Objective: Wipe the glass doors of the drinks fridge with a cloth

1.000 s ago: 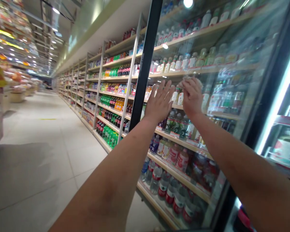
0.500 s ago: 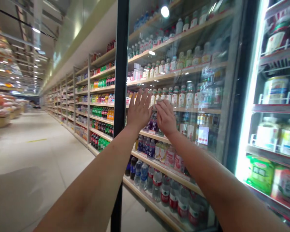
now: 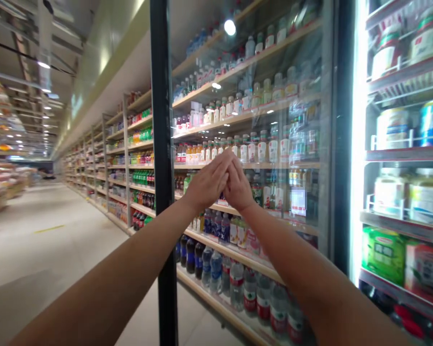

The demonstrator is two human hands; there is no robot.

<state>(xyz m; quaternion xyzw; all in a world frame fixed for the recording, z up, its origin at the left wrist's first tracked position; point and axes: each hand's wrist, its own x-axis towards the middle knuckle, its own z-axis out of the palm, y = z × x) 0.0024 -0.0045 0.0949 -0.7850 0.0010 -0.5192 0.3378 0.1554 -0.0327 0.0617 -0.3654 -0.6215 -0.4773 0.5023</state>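
Both my hands meet in the middle of the view, in front of a cooler's glass door. My left hand has its fingers stretched out and close together, slanting up to the right. Against its fingers leans my right hand, its fingers pointing upward and partly hidden by the left hand. The fingertips come together at the top. I see nothing held in either hand, though the palms are hidden. Whether the hands touch the glass I cannot tell. Through the glass show shelves of bottles.
A black door frame edge stands upright just left of my hands. On the right, lit cooler shelves hold jars and a green package. To the left runs an aisle floor beside long drink shelves.
My left hand's spread fingers have come together and tilted right, against my right hand. The right hand's bent fingers have straightened upward. The view has swung slightly right.
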